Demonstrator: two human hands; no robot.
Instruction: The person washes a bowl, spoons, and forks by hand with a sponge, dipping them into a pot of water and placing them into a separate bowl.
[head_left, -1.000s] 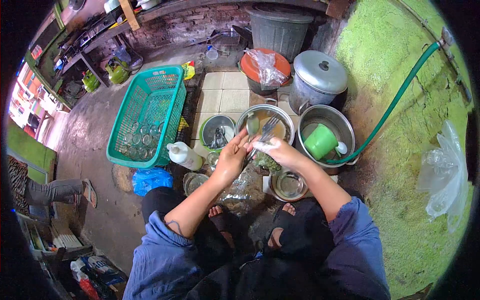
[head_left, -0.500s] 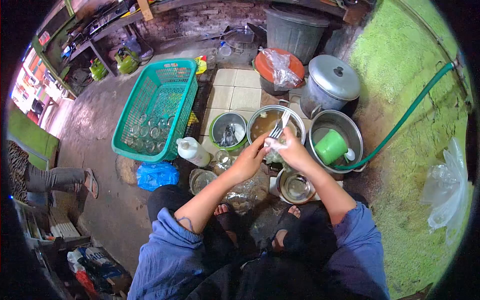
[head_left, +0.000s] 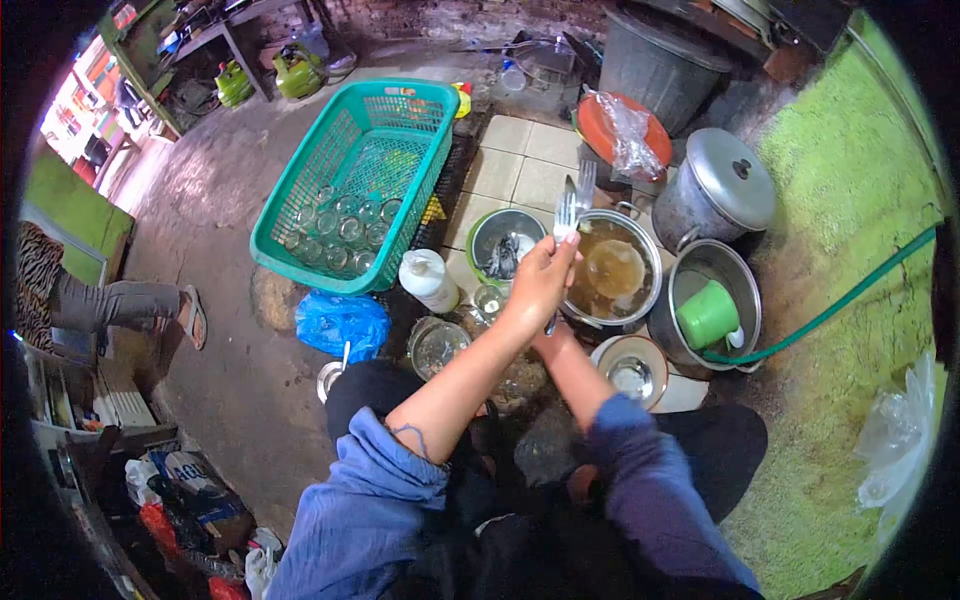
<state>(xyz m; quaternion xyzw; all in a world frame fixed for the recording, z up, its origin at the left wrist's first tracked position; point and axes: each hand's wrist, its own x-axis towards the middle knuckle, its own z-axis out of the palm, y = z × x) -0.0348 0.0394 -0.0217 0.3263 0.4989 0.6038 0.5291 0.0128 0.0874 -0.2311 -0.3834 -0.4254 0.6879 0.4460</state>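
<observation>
My left hand (head_left: 543, 283) is closed around several forks (head_left: 567, 212), their tines pointing up and away from me. Below it, my right hand (head_left: 553, 338) lies close to the lower ends of the handles. My left hand and wrist cover most of it, so its fingers are hidden. Just right of both hands stands a metal pot (head_left: 655, 285) of cloudy brown water with suds. A small pot (head_left: 508, 245) with cutlery and foam sits in a green basin on the left. Nearer me are a glass bowl (head_left: 440, 347) and a rimmed basin (head_left: 655, 375).
A teal basket (head_left: 262, 255) holds several glass jars. Beside it are a white bottle (head_left: 428, 281) and a blue plastic bag (head_left: 343, 322). On the right, a pot holds a green mug (head_left: 707, 313) and a hose (head_left: 850, 298). Another person's leg (head_left: 120, 305) shows at left.
The view has shifted, so the surroundings appear farther right. My right hand has drawn down from the fork tines to below my left hand. White foam seen in it earlier is now out of sight.
</observation>
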